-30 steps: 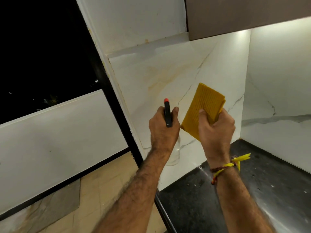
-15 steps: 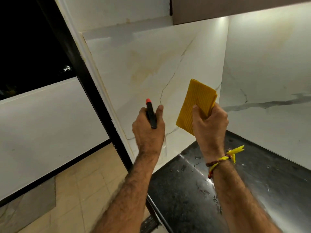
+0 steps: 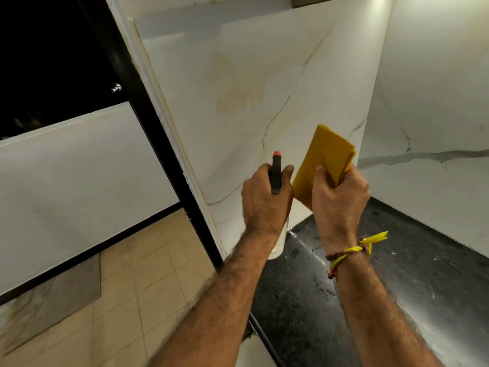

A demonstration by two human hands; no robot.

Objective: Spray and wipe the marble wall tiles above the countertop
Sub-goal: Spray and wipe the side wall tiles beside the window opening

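Marble wall tiles (image 3: pixel 238 83) yellow-stained — black countertop (image 3: pixel 397 287) wet, glossy.

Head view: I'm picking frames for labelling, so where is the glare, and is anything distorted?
Head view: glare on the wet black countertop lower right and the marble wall tiles top right; straight edges bow from the wide lens; both hands sharp.

A black stone surface (image 3: pixel 397 300) fills the corner, wet and glinting under light from above — brightest near the cabinet's underside (image 3: pixel 330 1). Left of a black frame (image 3: pixel 158 144) lies beige floor tiling (image 3: pixel 158 274), a pale low wall (image 3: pixel 79 176) and night-dark sky (image 3: pixel 47 62).
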